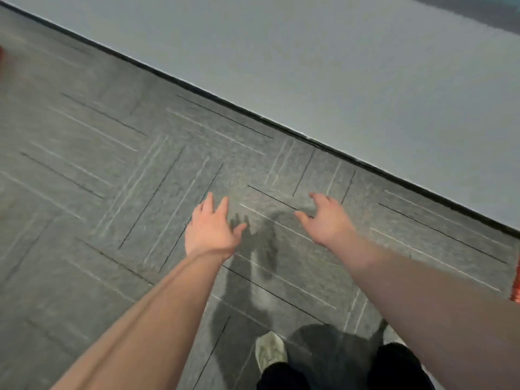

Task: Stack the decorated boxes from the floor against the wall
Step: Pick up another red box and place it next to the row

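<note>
Both my arms reach out over grey carpet tiles. My left hand [211, 229] has its fingers spread and holds nothing. My right hand [327, 218] is also empty, fingers apart and slightly curled. No whole decorated box is in view. A blurred red shape [3, 61] shows at the far left edge, and an orange-red strip [516, 285] at the right edge; I cannot tell what either is. The picture is motion-blurred.
A pale grey wall [337, 66] with a dark baseboard [281, 126] runs diagonally from upper left to lower right, just beyond my hands. My pale shoe [270, 351] and black trouser legs [399, 367] are at the bottom.
</note>
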